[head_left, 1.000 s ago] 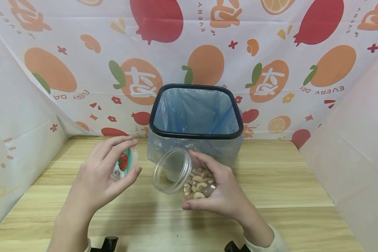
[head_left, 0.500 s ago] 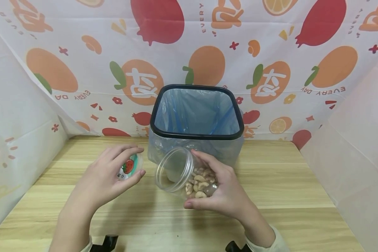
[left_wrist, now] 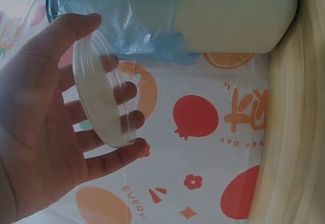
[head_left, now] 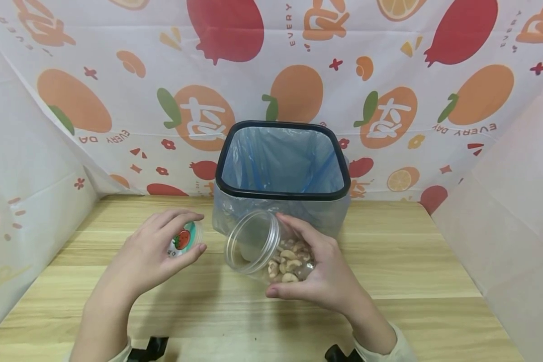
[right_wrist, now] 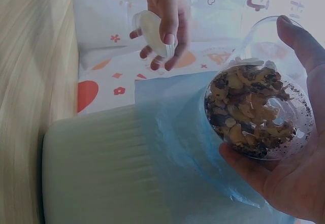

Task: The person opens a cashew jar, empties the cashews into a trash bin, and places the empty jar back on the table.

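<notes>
My right hand (head_left: 319, 271) grips a clear plastic jar (head_left: 253, 241), tipped on its side with its open mouth facing left. Cashew nuts (head_left: 289, 261) lie inside, toward the bottom of the jar; in the right wrist view dark bits and crumbs (right_wrist: 249, 112) show through the base. To the left, my left hand (head_left: 149, 256) holds a round clear lid (head_left: 182, 240) with a teal and red label, pinched at its edge between thumb and fingers. The left wrist view shows the lid's underside (left_wrist: 99, 92). Lid and jar are apart, both above the table.
Behind the jar stands a bin (head_left: 282, 196) with a black rim and a blue plastic liner (head_left: 276, 156). The table (head_left: 412, 281) is light wood. A fruit-printed cloth (head_left: 140, 110) hangs at the back, with pale cloth on both sides.
Over the last second my left hand shifts slightly right and down with the lid. The jar moves slightly to the right in my right hand; the nuts stay inside.
</notes>
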Action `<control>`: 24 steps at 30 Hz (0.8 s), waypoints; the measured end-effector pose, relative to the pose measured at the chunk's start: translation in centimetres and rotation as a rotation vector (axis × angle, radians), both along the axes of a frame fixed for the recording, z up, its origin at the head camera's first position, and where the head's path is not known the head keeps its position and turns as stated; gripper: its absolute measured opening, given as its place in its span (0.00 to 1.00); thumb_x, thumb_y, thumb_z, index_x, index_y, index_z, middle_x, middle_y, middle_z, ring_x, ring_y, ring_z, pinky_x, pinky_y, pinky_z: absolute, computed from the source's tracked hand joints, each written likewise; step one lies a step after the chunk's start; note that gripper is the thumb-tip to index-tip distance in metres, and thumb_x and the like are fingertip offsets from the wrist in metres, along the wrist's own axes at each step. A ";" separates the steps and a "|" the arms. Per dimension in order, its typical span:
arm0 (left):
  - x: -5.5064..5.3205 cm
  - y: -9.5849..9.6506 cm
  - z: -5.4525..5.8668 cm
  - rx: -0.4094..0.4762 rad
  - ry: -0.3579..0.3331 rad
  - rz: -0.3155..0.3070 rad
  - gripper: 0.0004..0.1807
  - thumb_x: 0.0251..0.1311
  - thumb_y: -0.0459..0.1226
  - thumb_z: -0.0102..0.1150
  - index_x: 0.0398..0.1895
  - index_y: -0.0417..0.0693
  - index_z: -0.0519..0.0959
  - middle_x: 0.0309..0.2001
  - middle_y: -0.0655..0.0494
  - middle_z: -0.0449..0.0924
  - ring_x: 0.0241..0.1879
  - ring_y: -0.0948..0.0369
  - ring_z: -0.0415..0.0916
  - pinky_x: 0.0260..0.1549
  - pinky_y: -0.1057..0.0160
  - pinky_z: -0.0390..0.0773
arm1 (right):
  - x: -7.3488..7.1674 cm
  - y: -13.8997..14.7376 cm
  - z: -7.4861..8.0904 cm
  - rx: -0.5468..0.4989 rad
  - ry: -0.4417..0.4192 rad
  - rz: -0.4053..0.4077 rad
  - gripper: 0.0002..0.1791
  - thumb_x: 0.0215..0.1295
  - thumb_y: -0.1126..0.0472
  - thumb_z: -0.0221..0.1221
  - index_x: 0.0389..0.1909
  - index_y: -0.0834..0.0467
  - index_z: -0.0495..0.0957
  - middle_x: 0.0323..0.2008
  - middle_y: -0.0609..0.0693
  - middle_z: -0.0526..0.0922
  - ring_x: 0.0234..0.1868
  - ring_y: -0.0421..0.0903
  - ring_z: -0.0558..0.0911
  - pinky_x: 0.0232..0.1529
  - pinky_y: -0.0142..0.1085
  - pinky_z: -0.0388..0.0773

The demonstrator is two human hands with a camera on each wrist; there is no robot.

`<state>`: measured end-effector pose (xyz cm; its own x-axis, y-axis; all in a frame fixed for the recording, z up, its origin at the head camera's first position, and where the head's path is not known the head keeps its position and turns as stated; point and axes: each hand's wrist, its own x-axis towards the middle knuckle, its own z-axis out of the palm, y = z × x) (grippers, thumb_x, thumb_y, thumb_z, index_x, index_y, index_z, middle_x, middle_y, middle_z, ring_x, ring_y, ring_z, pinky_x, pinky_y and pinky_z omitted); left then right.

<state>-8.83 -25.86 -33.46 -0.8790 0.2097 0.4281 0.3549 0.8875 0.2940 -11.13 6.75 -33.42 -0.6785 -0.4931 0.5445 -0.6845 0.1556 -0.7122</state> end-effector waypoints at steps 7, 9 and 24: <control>-0.2 -0.4 -0.3 -0.008 -0.055 0.013 0.25 0.57 0.55 0.68 0.57 0.64 0.78 0.58 0.59 0.76 0.53 0.53 0.73 0.36 0.48 0.79 | -0.1 0.0 0.1 0.005 -0.005 0.001 0.57 0.35 0.51 0.83 0.71 0.48 0.66 0.64 0.45 0.77 0.60 0.46 0.80 0.60 0.40 0.77; -0.3 -0.5 -0.3 -0.011 -0.073 0.015 0.24 0.58 0.56 0.67 0.57 0.64 0.78 0.58 0.59 0.76 0.52 0.53 0.73 0.36 0.50 0.78 | -0.1 0.0 0.0 0.005 -0.009 0.002 0.57 0.35 0.51 0.83 0.71 0.47 0.66 0.64 0.45 0.77 0.60 0.46 0.79 0.60 0.40 0.77; -1.1 -1.4 -1.3 -0.015 -0.212 0.039 0.29 0.56 0.62 0.65 0.57 0.61 0.78 0.55 0.55 0.78 0.50 0.51 0.74 0.41 0.47 0.77 | -0.1 0.0 -0.1 -0.001 -0.002 0.002 0.57 0.34 0.51 0.83 0.71 0.48 0.66 0.64 0.45 0.77 0.59 0.46 0.80 0.59 0.38 0.77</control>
<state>-9.90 -27.31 -34.77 -0.9565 0.1789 0.2302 0.2521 0.9042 0.3447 -11.18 6.77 -33.52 -0.6787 -0.4935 0.5439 -0.6836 0.1537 -0.7135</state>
